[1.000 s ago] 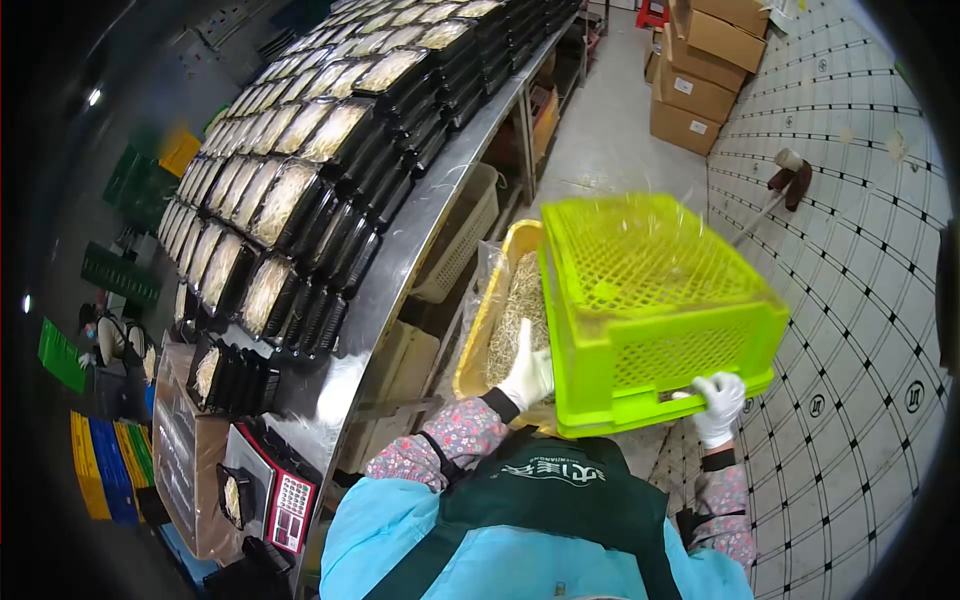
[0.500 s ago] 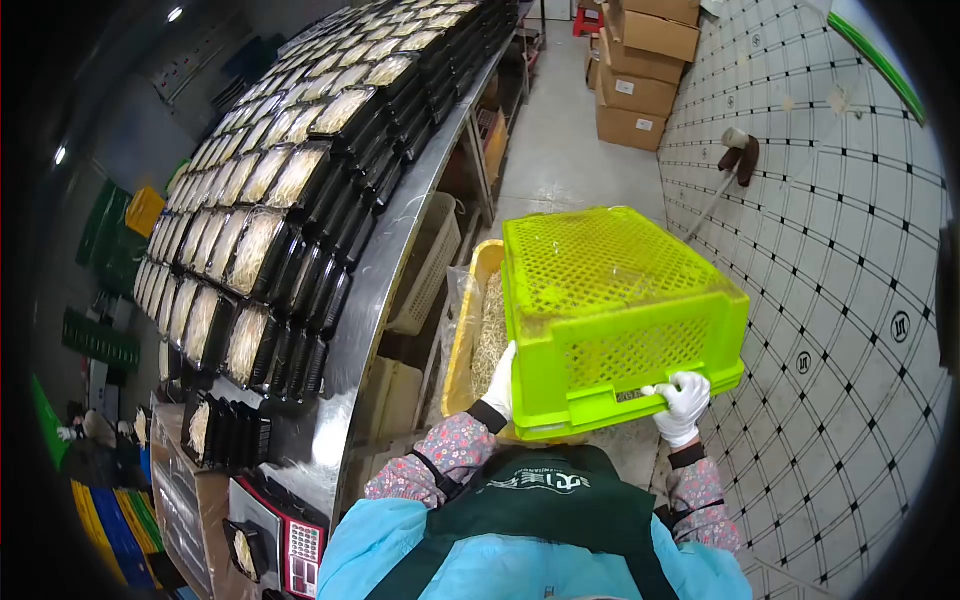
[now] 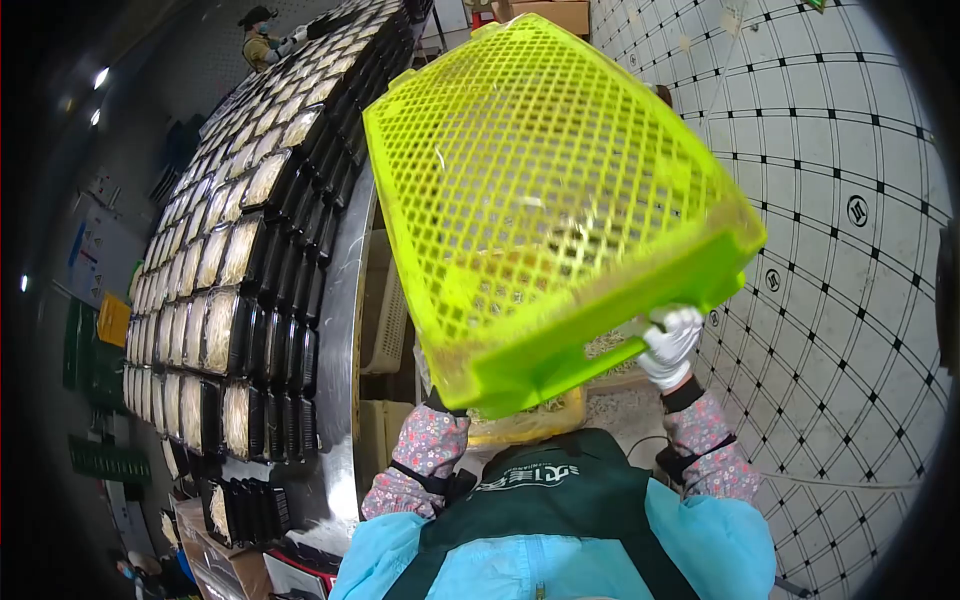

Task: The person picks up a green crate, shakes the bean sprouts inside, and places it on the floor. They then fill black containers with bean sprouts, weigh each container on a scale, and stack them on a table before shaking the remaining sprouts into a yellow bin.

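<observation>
A lime-green plastic crate (image 3: 540, 180) with a lattice base is raised and tilted in front of me, its base facing up. My right hand (image 3: 672, 346), in a white glove, is closed on the handle opening at the crate's near right edge. At the near left corner my left sleeve (image 3: 430, 445) reaches the crate; the left hand itself is hidden behind it. Below the crate stands a yellow tub (image 3: 525, 430) holding pale, thin, stringy pieces, mostly covered from view.
Left, a metal table (image 3: 342, 400) carries tall stacks of black trays (image 3: 235, 240) filled with pale strands. A cream basket (image 3: 388, 315) sits under its edge. Another person (image 3: 260, 45) is at the far end. A cable (image 3: 830, 483) lies on the patterned floor at right.
The green crate has been lifted and tipped up, so its lattice base now fills more of the view. My right hand stays on its edge; my left hand has gone out of sight behind it.
</observation>
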### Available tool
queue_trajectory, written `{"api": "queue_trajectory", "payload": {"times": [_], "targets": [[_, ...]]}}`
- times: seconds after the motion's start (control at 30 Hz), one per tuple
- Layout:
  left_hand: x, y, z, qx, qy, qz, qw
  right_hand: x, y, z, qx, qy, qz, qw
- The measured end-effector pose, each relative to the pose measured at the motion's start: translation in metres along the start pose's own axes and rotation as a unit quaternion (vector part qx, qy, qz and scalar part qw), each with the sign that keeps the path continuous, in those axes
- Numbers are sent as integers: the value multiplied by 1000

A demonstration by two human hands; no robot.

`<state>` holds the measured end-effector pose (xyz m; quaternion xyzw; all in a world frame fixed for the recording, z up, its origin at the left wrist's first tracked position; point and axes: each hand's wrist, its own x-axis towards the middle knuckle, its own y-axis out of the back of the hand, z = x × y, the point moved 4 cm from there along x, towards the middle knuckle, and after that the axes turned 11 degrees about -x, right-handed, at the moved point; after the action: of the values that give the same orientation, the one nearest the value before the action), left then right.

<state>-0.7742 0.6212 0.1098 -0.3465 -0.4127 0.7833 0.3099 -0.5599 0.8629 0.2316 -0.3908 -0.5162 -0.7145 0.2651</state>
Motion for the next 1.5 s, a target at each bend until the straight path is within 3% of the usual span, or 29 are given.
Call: {"api": "queue_trajectory", "payload": {"times": [0.07, 0.2, 0.33, 0.4, 0.5, 0.57, 0.6, 0.67, 0.73, 0.87, 0.93, 0.97, 1.0, 1.07, 1.13, 1.2, 1.3, 1.4, 1.5], "targets": [[4, 38, -25, -43, 9, 52, 998, -49, -23, -11, 20, -38, -15, 999], [-2, 97, -82, -110, 2, 135, 985, -152, -54, -38, 91, -102, -270, 953], [0, 106, -82, 31, 9, 233, 972, -179, -53, -49, 108, -81, -316, 939], [2, 100, -84, 22, 18, 220, 975, -189, -50, -51, 113, -109, -337, 928], [39, 70, -67, 53, 23, 206, 977, -173, -61, -29, 96, -204, -290, 930], [51, 15, -52, 95, -31, 116, 988, -160, -66, -10, 94, -223, -252, 937], [53, 9, -49, 102, 24, 88, 991, -154, -69, 0, 94, -251, -229, 936], [50, -8, -36, 150, 64, 118, 979, -155, -83, 23, 79, -325, -181, 925], [48, 6, -32, 170, 49, 110, 978, -169, -109, 54, 72, -382, -158, 908], [7, 92, -33, 125, 40, 215, 968, -154, -149, 96, 30, -480, -93, 872], [-44, 136, -22, 143, 25, 331, 932, -180, -179, 122, 126, -684, -208, 688], [-64, 157, -18, 140, 3, 355, 924, -195, -188, 126, 109, -716, -206, 658], [-84, 175, -18, 135, -17, 383, 914, -212, -200, 133, 108, -712, -213, 660], [-121, 183, -18, 138, -44, 452, 880, -255, -214, 142, 213, -814, -98, 532], [-147, 198, -28, 111, -51, 505, 855, -253, -218, 141, 214, -829, -67, 512], [-157, 203, -40, 109, -44, 514, 850, -265, -219, 141, 192, -869, -62, 452], [-152, 188, -58, 150, 14, 514, 845, -271, -218, 135, 200, -867, -38, 454], [-140, 172, -65, 215, 5, 477, 852, -259, -211, 117, 223, -866, -6, 447], [-133, 164, -72, 244, 3, 463, 852, -269, -211, 122, 170, -817, 0, 551]]}}
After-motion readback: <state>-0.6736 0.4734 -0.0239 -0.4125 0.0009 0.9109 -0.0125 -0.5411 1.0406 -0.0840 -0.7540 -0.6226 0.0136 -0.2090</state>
